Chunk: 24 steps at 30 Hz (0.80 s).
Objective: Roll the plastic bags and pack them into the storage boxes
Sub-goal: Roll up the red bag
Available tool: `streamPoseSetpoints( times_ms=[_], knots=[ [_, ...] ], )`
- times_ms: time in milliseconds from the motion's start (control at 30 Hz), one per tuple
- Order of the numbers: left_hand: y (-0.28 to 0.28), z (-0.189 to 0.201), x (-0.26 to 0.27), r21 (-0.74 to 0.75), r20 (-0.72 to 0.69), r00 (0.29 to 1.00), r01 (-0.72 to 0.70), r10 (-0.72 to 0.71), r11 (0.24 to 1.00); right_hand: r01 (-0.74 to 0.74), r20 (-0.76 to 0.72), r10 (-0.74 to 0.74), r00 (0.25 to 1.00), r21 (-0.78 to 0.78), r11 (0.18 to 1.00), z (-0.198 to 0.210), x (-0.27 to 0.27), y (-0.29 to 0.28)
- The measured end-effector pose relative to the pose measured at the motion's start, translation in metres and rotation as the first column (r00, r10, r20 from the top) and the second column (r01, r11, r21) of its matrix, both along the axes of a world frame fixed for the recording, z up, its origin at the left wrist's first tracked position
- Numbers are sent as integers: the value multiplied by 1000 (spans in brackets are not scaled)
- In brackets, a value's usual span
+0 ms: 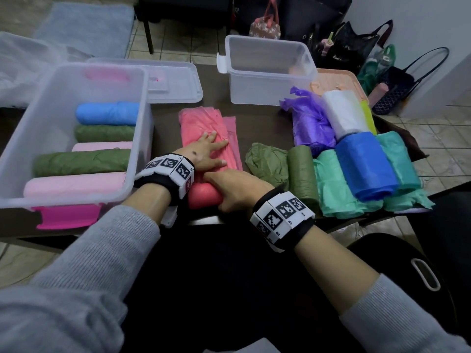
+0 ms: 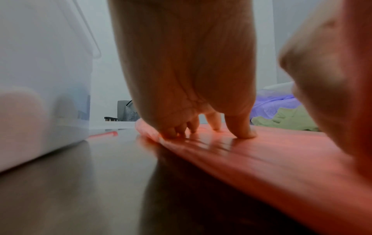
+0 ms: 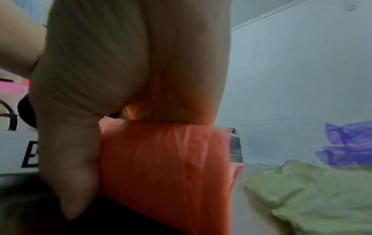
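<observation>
Coral plastic bag (image 1: 204,128) lies on the table (image 1: 262,123); the left hand (image 1: 206,151) presses it flat-fingered, the right hand (image 1: 234,191) grips its rolled end.

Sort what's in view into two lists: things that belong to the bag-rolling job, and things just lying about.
Job:
- coral bag, left hand flat on it, right hand gripping its rolled end
- left box holding rolls
- empty box
- bag pile

Lying about:
- handbags on the floor
- grey mat
</observation>
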<state>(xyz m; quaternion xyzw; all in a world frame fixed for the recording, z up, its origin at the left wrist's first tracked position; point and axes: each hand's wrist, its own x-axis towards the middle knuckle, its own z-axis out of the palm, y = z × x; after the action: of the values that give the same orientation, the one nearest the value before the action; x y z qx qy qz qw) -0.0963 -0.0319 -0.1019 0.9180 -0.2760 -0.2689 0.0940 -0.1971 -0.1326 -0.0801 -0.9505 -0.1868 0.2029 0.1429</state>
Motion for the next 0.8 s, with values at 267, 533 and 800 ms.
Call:
streamPoseSetpoints(
  times_ms=[267, 533, 800],
  knots=[
    [-1, 2, -3, -16, -20, 1000, -20, 20, 1000, 68, -133, -62, 989, 42, 997, -1, 6, -4],
    [2, 16, -17, -178, 226, 964, -100, 139, 979, 104, -289, -104, 952, -15, 994, 4, 20, -9],
    [18, 33, -43, -50, 44, 943, -327, 329, 944, 143, -322, -139, 937, -12, 990, 4, 30, -10]
  ],
)
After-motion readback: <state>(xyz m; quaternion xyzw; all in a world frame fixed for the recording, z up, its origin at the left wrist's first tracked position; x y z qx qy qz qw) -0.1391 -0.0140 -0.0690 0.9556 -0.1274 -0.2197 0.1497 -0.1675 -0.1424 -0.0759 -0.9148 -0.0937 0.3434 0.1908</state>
